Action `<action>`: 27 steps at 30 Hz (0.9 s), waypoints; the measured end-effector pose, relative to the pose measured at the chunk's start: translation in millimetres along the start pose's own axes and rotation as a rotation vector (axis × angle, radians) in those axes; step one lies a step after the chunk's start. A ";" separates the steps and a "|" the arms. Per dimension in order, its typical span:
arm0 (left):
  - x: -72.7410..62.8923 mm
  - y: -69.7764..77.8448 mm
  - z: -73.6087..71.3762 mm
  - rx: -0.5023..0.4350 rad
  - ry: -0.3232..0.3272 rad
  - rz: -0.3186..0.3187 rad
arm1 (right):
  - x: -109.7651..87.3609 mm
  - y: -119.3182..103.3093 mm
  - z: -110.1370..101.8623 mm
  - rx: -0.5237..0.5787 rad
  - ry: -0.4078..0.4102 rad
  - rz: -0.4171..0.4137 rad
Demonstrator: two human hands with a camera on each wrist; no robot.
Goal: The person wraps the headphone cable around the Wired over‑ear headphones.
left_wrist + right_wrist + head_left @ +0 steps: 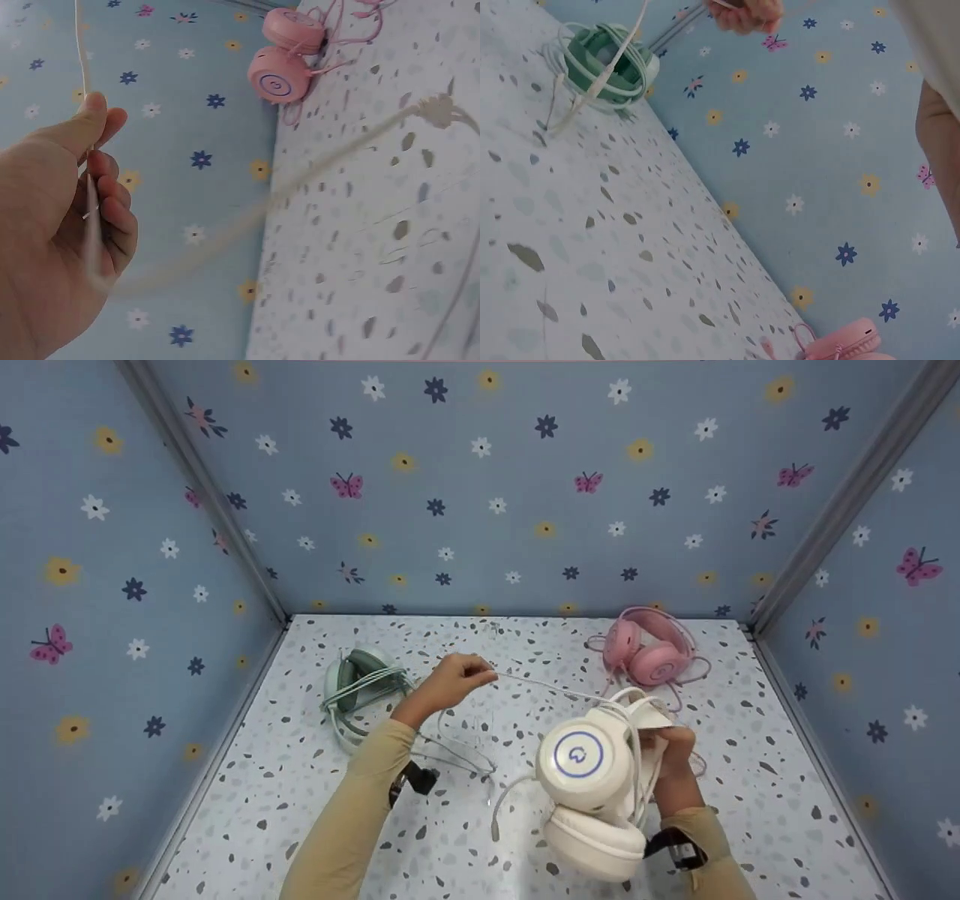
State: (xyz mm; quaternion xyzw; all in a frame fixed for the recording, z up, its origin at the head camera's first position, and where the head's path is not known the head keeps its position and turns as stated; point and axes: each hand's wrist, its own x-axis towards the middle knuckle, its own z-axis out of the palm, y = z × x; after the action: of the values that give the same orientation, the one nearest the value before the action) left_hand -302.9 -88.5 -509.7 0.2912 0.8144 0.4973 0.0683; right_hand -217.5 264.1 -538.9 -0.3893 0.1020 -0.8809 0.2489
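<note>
White headphones point(581, 791) hang over the front right of the table, one ear cup showing a blue ring logo. My right hand point(676, 754) grips them by the headband, which hides part of the fingers. Strands of white cable wrap around the headband. Between thumb and fingertips, my left hand point(454, 686) pinches this cable point(544, 684), pulled out nearly straight toward the headphones. In the left wrist view, a loose length drops from the palm to a pale joint point(439, 111) where the cable splits. A thin microphone arm point(496, 817) sticks out from the ear cup.
Green headphones point(346, 688) with their cable wound around them lie at the left of the speckled table point(450, 862). Pink headphones point(651, 656) rest at the back right, close beyond my right hand. Flower-patterned panels point(480, 510) enclose the back and both sides.
</note>
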 end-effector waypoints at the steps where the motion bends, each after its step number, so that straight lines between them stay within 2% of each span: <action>1: -3.9 -5.8 8.0 -0.057 -0.009 -0.021 | 0.2 2.7 1.0 -0.004 0.033 -0.067; 4: -21.8 -24.8 34.0 -0.267 -0.029 -0.111 | 0.9 5.3 2.9 0.006 0.138 -0.237; 8: -49.8 -42.0 65.0 -0.524 -0.024 -0.202 | 3.2 -6.6 1.9 0.084 0.254 -0.389; 11: -67.0 -46.6 82.6 -0.712 0.015 -0.225 | 5.8 -23.5 -0.6 0.104 0.314 -0.456; 14: -83.9 -46.8 94.9 -0.842 0.074 -0.254 | 5.3 -40.1 -4.7 0.106 0.307 -0.488; 17: -99.7 -41.7 102.2 -0.777 0.110 -0.268 | 2.2 -54.6 -8.3 0.148 0.283 -0.494; 20: -112.3 -30.5 105.8 -0.591 0.101 -0.220 | -1.6 -66.0 -9.4 0.157 0.321 -0.505; 22: -118.9 -16.1 104.8 -0.469 0.090 -0.187 | -3.5 -71.4 -8.3 0.127 0.382 -0.513; 23: -122.3 -4.4 102.1 -0.426 0.089 -0.161 | -3.5 -72.9 -7.3 0.088 0.423 -0.523; 26: -132.9 35.3 89.7 -0.312 0.085 -0.118 | -0.7 -73.3 -5.1 -0.162 0.584 -0.569; 27: -135.8 43.2 87.2 -0.267 0.089 -0.112 | 0.7 -71.7 -5.1 -0.255 0.640 -0.585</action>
State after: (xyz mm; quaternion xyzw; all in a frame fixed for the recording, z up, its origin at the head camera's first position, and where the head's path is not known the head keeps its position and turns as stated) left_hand -138.9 -80.5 -540.5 0.2116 0.7582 0.6089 0.0979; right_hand -247.4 325.0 -515.1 -0.1376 0.1675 -0.9706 -0.1045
